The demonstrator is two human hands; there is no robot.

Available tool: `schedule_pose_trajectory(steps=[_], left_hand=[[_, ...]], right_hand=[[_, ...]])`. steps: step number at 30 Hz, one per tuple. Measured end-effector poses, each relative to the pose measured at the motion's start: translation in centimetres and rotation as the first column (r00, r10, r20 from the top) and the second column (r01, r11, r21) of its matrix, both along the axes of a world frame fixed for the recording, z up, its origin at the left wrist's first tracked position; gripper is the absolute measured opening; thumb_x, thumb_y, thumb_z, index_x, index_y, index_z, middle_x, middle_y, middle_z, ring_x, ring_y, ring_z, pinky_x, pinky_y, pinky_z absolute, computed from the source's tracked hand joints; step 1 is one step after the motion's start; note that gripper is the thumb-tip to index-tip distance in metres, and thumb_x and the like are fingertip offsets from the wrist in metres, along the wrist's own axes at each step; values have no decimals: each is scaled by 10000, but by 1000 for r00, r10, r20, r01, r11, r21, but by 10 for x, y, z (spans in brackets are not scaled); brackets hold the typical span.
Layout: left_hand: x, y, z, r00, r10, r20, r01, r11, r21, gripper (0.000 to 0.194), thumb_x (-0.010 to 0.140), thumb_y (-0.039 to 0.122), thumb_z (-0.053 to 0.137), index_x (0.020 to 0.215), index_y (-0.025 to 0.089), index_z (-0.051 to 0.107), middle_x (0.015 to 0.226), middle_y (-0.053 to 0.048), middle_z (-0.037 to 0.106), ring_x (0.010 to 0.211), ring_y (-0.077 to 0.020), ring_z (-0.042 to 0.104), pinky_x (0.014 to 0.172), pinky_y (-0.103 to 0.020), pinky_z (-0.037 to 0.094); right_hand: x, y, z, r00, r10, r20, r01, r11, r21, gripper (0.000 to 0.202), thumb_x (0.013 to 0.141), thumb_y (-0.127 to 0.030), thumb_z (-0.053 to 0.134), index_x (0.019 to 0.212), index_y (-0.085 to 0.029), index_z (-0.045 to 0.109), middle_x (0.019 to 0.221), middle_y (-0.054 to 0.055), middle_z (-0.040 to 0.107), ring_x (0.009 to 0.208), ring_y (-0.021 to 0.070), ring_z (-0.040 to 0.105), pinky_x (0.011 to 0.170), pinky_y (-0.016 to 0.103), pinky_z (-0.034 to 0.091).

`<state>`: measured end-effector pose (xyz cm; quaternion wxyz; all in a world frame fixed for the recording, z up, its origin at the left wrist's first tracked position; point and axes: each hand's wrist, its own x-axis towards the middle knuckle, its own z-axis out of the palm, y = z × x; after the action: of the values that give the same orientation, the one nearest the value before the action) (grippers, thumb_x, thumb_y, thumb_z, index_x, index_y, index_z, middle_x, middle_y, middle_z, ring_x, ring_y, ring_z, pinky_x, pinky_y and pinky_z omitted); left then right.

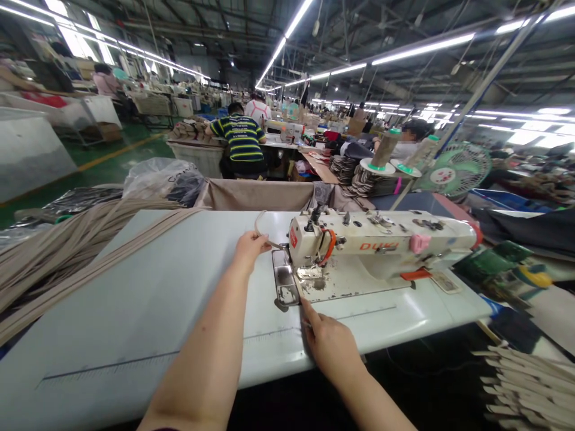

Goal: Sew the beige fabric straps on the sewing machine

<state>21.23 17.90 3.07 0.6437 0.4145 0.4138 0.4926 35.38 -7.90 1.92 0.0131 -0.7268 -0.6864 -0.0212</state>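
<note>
A white sewing machine [381, 242] stands on the pale work table [179, 287]. Behind and left of its needle area, my left hand [250, 246] pinches a narrow beige strip [257, 224] that curls up over the fingers. My right hand [330, 338] is at the table's front side, its index finger pointing at the near end of the strip beside the metal plate [286, 278]. The fingers of that hand are bent, and whether they grip the strip's end is hard to see. The strip's middle part is partly hidden by the machine head.
Long beige strips [103, 239] lie across the table's left side. More strips [525, 389] hang at the lower right. A green fan [458, 170] and thread cones [386, 149] stand behind the machine. A person in a striped shirt [238, 137] sits ahead.
</note>
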Motion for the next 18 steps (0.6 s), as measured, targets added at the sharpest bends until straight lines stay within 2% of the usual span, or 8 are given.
schedule_pose_trajectory(steps=[5, 8, 14, 18], left_hand=[[-25, -25, 2, 998, 54, 37, -53, 999, -7, 150, 784, 215, 702, 771, 138, 575, 761, -63, 672, 751, -178, 696, 852, -401, 642], [-45, -44, -1, 995, 80, 62, -79, 997, -17, 174, 764, 240, 728, 771, 148, 580, 775, -65, 671, 783, -183, 696, 870, -388, 639], [-82, -82, -12, 988, 111, 105, -102, 991, -81, 177, 781, 242, 766, 806, 165, 609, 820, -55, 660, 789, -143, 678, 838, -287, 640], [-98, -108, -18, 987, 120, 106, -113, 991, -70, 327, 699, 292, 894, 822, 148, 627, 857, -43, 659, 845, -152, 692, 837, -261, 639]], right_hand=[[0, 0, 0, 1000, 2, 24, -2, 1000, 1, 540, 990, -203, 516, 1529, -192, 482, 867, 72, 769, 757, 224, 727, 635, 267, 502], [-1, 1, 1, 1000, -7, 16, 7, 1000, -19, 555, 981, -197, 516, 1535, -199, 476, 863, 72, 768, 754, 239, 727, 624, 285, 500], [0, 2, 4, 999, -21, -48, 20, 999, -33, 551, 971, -179, 517, 1521, -203, 488, 879, 69, 763, 766, 241, 715, 638, 298, 497], [-3, 0, 11, 985, -54, -167, 63, 997, 49, 419, 964, -209, 557, 1379, -212, 616, 961, 91, 726, 850, 245, 695, 697, 301, 506]])
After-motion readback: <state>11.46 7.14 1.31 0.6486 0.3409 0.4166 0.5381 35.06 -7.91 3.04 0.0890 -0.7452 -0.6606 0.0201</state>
